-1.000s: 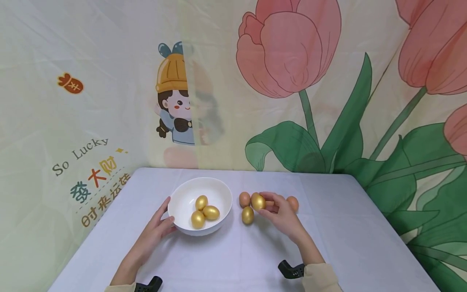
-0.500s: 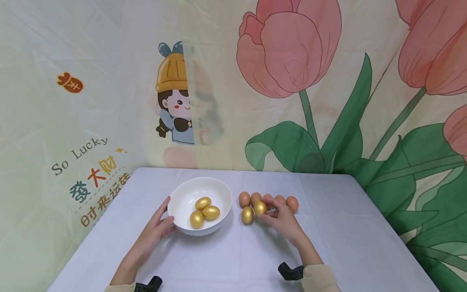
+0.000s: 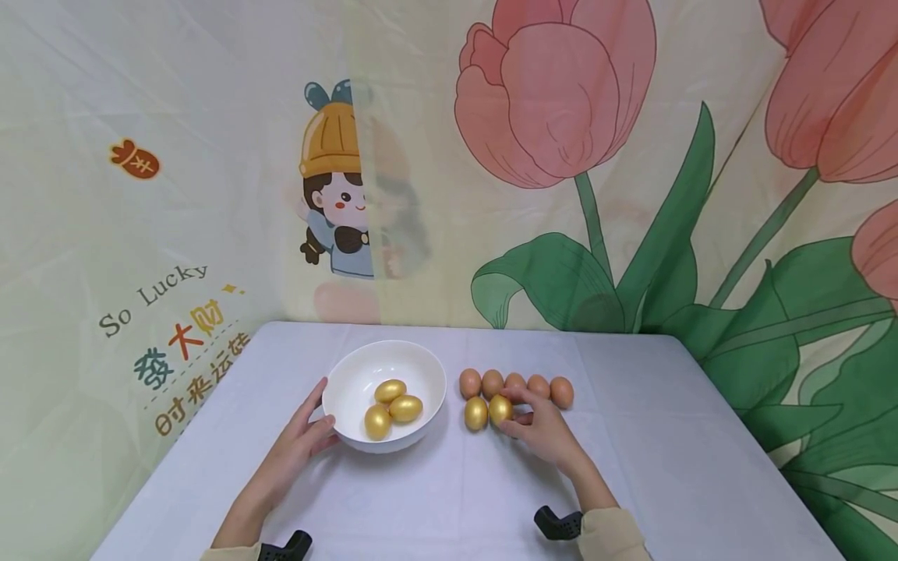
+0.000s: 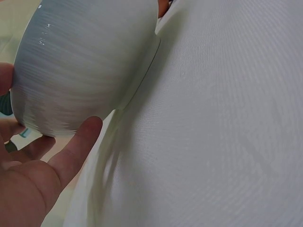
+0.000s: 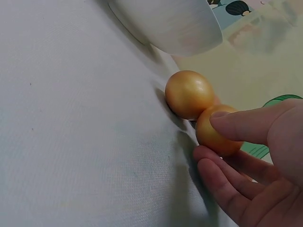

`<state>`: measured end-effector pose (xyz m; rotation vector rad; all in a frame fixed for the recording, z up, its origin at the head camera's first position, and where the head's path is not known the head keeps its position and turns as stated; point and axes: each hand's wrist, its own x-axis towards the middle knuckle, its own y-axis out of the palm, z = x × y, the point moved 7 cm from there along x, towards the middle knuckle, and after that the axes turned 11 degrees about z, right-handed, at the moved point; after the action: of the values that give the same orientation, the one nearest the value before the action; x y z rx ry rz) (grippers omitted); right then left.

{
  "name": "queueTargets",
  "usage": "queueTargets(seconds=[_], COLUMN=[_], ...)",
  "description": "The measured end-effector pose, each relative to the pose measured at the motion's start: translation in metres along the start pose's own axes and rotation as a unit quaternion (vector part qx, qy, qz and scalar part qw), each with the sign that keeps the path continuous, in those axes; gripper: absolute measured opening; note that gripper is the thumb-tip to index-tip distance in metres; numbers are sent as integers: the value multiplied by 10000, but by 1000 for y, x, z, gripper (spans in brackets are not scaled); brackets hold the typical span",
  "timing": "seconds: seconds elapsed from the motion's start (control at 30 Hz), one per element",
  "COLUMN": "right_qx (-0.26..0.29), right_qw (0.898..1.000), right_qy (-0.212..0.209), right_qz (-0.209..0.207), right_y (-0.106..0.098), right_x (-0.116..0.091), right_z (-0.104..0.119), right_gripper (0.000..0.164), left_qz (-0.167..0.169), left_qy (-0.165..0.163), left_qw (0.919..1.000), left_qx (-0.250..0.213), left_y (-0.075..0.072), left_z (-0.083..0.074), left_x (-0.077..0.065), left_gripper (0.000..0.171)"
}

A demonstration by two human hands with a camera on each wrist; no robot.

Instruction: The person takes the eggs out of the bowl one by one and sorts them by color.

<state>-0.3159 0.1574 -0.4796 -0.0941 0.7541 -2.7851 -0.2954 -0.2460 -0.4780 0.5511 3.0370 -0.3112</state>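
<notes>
With its thumb and fingers my right hand (image 3: 543, 428) pinches a golden egg (image 3: 500, 410) low over the cloth. Just left of it, a second golden egg (image 3: 475, 414) rests on the table; in the right wrist view the held egg (image 5: 215, 135) appears to touch that other egg (image 5: 189, 94). My left hand (image 3: 298, 440) lies against the left outer side of a white bowl (image 3: 340, 389), fingers fairly straight and spread. The left wrist view has its fingers touching the bowl's wall (image 4: 85, 71). Inside the bowl are three golden eggs (image 3: 405, 408).
Behind the golden eggs, several brown eggs (image 3: 538, 387) line up in a row on the white tablecloth (image 3: 435, 499). A printed curtain (image 3: 414, 156) with tulips hangs beyond the table's far edge. Black devices (image 3: 559, 523) sit at both wrists.
My right hand has brought the golden egg down and slightly toward me, beside the other one, uncovering the brown row. One egg in the bowl has rolled a little. The left hand stays put.
</notes>
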Motion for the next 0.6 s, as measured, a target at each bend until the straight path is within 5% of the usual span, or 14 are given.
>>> queueTargets(seconds=[0.6], right_qx=[-301], right_qw=[9994], right_qy=[-144], right_qz=[-63], right_y=[1], right_x=[1], right_z=[2], right_gripper=[52], left_qz=[16], left_qy=[-41], left_qw=[10000], left_qx=[16], left_y=[0], left_z=[-1], left_x=[0], left_gripper=[73])
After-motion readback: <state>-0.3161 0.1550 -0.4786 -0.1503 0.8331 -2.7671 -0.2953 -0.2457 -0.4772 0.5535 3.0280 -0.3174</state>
